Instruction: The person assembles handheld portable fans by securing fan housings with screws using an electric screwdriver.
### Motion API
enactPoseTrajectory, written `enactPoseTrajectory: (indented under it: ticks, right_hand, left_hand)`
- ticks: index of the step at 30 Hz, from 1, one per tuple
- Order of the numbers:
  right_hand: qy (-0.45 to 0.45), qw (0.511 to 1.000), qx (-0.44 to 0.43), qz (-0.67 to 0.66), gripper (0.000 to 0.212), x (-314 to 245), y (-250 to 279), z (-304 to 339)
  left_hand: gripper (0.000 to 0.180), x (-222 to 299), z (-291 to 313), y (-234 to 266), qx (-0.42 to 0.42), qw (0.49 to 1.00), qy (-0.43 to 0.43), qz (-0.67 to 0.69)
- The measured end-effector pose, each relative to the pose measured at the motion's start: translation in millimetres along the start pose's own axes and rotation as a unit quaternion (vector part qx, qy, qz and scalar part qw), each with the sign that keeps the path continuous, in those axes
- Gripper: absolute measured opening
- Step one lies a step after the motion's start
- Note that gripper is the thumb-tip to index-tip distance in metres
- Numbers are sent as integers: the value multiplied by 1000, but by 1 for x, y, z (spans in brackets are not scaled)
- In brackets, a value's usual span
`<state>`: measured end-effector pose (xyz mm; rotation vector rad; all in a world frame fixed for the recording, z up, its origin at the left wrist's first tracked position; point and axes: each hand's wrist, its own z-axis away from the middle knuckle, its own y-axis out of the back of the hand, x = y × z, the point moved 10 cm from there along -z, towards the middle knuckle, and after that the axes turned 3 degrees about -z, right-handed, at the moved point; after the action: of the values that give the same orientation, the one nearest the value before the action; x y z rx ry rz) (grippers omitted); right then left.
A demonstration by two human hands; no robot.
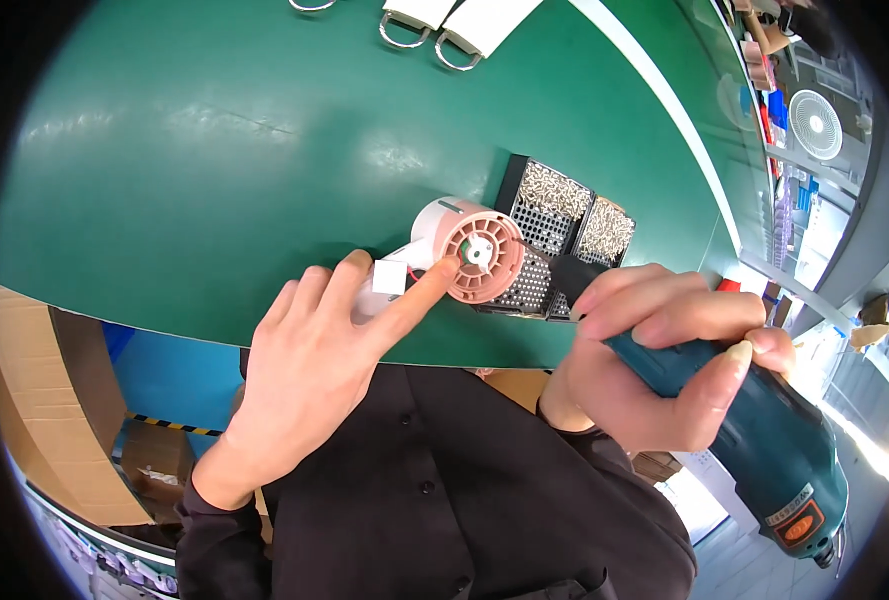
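"Status, pls. L side first?"

"L hand [309, 370] has its grip clasped over the white plastic handle [367, 302] of a round pink-and-white plastic housing [430, 222]; underside's hidden, so can't tell abt the whole hold. One digit reaches across & its tip's on the pink slotted ring [509, 268] at the housing's end."

"Got it. R side?"

"R hand [634, 390]: grip wrapped round a teal power driver [769, 445] w/ a black nose [574, 276], thumb one side, fingers the other. Nose points L, twd the ring. Thin dark bit [536, 250] sits right by the ring's R edge; can't tell if it's touching."

"& where's the housing, exactly?"

"On the green surface [214, 190], near the person's edge of it, ring end turned up twd the camera."

"What's round it?"

"Two black perforated trays [511, 185] just R of it, side by side, w/ small silvery screws [552, 190] heaped at their far ends. Small white square piece [389, 276] by the handle, next to L hand; can't tell what it is. Top of view: white boxy things w/ loop handles [489, 25], well apart from the housing."

"Off the surface?"

"Brown cardboard box [54, 400] lower L, white round fan [815, 125] upper R, person's black buttoned shirt [424, 450] below."
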<state>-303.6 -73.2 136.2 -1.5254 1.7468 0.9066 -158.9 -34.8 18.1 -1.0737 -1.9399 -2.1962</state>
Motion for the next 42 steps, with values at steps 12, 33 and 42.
enactPoseTrajectory:
  ticks: [12,33,42]
  right_hand:
    - [-67,985,43,-155,21,33,6,12]
    - [163,966,181,-90,27,-52,75,23]
    - [118,974,173,-83,20,-48,64,31]
  left_hand:
    - [71,-1,-1,1,11,1000,-22,3]
    - [56,-89,28,64,146,977,149,-45]
    - [56,-194,-101,108,324,942,84,-27]
